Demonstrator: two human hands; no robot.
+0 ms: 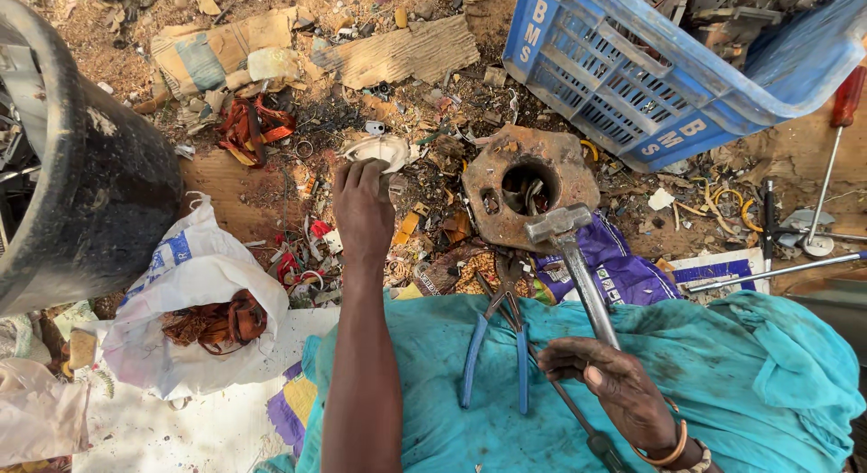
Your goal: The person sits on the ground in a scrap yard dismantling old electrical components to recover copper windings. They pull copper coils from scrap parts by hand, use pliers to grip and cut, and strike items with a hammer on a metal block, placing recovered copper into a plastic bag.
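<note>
Littered dirt ground, scrap throughout. Left hand (363,206), fingers closed, grips white casing piece (377,150) at centre frame; right hand (623,387) clamps hammer (578,265) lower right. Copper windings (217,321) already bagged; casing unbroken.

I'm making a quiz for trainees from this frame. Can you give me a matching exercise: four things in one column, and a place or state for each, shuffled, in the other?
Things:
1. hammer
2. pliers
3. white bag
4. crate

Places or states:
A. lying on the teal cloth over the lap
B. tilted, blue, upper right
C. gripped in the right hand
D. open on the ground, coppery wire inside

Pairs: 1-C, 2-A, 3-D, 4-B
</note>
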